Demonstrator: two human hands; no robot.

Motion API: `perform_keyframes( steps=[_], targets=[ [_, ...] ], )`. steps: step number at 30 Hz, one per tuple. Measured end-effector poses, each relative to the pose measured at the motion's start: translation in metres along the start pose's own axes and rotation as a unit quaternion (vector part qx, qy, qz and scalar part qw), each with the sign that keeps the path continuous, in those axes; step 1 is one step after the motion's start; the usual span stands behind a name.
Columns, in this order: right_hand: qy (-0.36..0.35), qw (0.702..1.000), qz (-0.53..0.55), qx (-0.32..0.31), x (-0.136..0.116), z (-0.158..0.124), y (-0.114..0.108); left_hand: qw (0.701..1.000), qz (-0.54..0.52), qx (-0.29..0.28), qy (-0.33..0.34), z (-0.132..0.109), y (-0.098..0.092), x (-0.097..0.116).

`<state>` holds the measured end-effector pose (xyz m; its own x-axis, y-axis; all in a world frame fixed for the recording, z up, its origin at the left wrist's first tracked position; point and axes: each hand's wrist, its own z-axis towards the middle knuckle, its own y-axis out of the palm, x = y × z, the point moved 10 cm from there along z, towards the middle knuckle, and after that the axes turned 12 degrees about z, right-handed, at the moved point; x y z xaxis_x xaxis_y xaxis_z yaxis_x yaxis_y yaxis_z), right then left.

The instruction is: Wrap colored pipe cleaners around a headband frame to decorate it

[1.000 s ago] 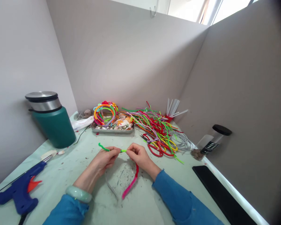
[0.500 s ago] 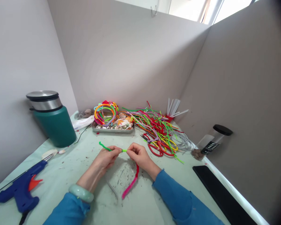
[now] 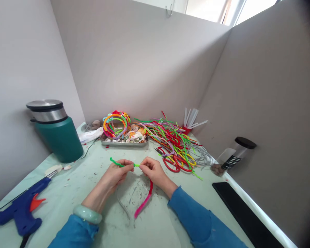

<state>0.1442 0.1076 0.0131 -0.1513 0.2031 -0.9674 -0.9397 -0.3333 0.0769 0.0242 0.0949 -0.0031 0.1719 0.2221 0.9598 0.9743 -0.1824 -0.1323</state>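
Note:
A green pipe cleaner (image 3: 136,165) runs between my two hands at the middle of the table. Closed in a pinch, my left hand (image 3: 119,172) grips it, and a darker green end sticks out beyond the fingers to the left. My right hand (image 3: 152,170) pinches the other side, its fingertips close to the left ones. Below the right hand hangs a red and pink fuzzy length (image 3: 144,204). Bare grey wire (image 3: 123,206) curves down beneath the left hand. Whether these pieces join inside my fingers is hidden.
Behind lie a metal tray (image 3: 124,144) of shells with colourful hoops (image 3: 116,125), a heap of pipe cleaners (image 3: 167,134) and red-handled scissors (image 3: 172,168). A green bottle (image 3: 59,141) and blue glue gun (image 3: 26,206) are left; a clear jar (image 3: 235,155) and black strip (image 3: 243,210) right.
Both hands keep their pinch with almost no movement. Slightly more bright green shows between the fingertips, and the view has shifted a little.

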Motion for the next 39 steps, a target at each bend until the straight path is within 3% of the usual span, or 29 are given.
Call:
perform_keyframes(
  steps=[11, 17, 22, 29, 39],
  targets=[
    [0.004, 1.0, 0.001, 0.003, 0.002, -0.001, 0.0, 0.987, 0.124, 0.055, 0.088, -0.002, -0.007, 0.018],
    [0.007, 1.0, -0.004, 0.014, 0.0, -0.001, -0.001, 0.997, 0.058, 0.031, 0.034, -0.002, -0.001, 0.012],
    [0.004, 1.0, -0.004, 0.006, -0.001, -0.001, 0.002, 0.99, 0.134, 0.046, 0.004, -0.001, -0.005, 0.004],
    [0.007, 1.0, 0.01, -0.003, -0.001, -0.002, 0.002, 0.98, 0.168, 0.059, 0.085, 0.002, -0.005, 0.017],
    [0.016, 1.0, 0.009, 0.004, 0.003, -0.001, 0.001, 0.959, 0.231, 0.074, 0.145, 0.006, -0.007, 0.02]
  ],
)
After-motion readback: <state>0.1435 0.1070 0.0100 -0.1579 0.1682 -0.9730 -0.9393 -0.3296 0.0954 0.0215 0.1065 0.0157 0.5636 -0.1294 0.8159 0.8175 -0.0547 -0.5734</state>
